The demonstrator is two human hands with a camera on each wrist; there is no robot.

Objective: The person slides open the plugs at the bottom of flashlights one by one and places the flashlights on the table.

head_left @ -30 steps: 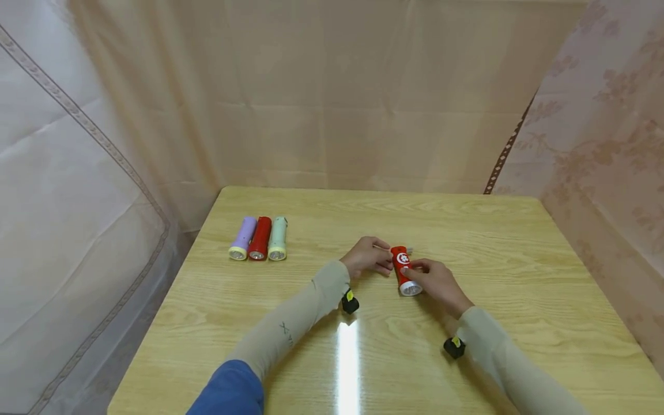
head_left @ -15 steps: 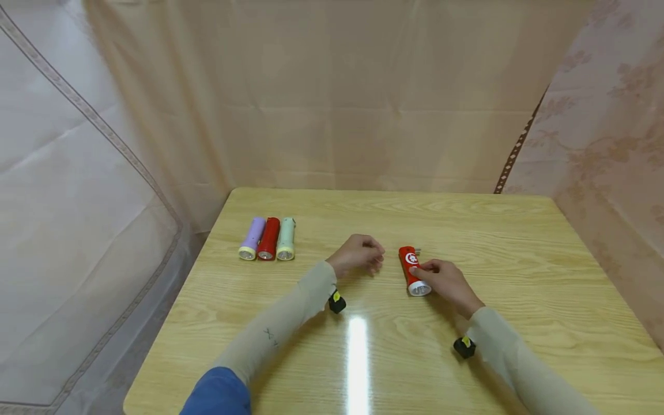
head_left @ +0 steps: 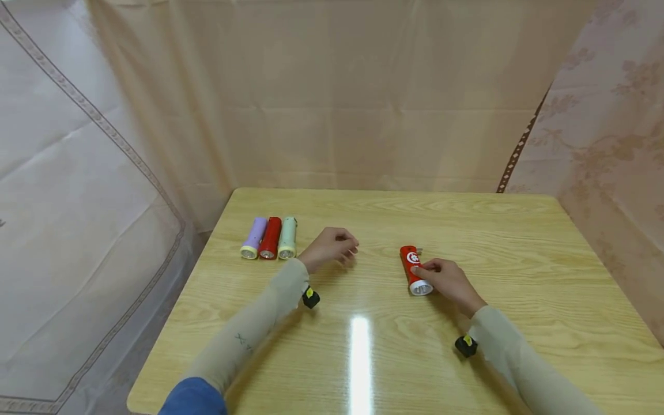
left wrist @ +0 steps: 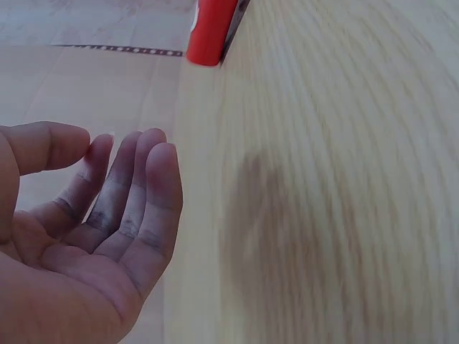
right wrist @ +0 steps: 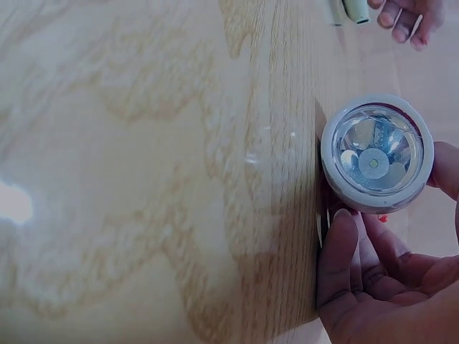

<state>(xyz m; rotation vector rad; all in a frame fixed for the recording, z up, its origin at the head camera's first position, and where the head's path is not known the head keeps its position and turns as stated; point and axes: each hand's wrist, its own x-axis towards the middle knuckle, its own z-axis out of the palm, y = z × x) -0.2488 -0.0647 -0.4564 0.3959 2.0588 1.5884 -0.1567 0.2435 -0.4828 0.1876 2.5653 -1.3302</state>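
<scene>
A red flashlight (head_left: 409,263) with a white head and a round white emblem lies on the wooden table, lens toward me. Prongs stick out beside its far end. My right hand (head_left: 450,283) holds it from the right, thumb on top. In the right wrist view its clear lens (right wrist: 374,154) faces the camera, and fingers curl beside the body. My left hand (head_left: 330,249) hovers above the table, holding nothing, its fingers loosely bent. In the left wrist view that hand (left wrist: 93,236) is apart from the red flashlight (left wrist: 210,32).
Three flashlights lie side by side at the back left: a purple one (head_left: 254,237), a dark red one (head_left: 271,237) and a pale green one (head_left: 287,237). Cloth curtains (head_left: 332,104) hang behind and beside the wooden table (head_left: 415,357).
My left hand has drawn away from the red flashlight, leftward toward the row of three. My right hand still holds the red flashlight in about the same place; the head view has shifted slightly.
</scene>
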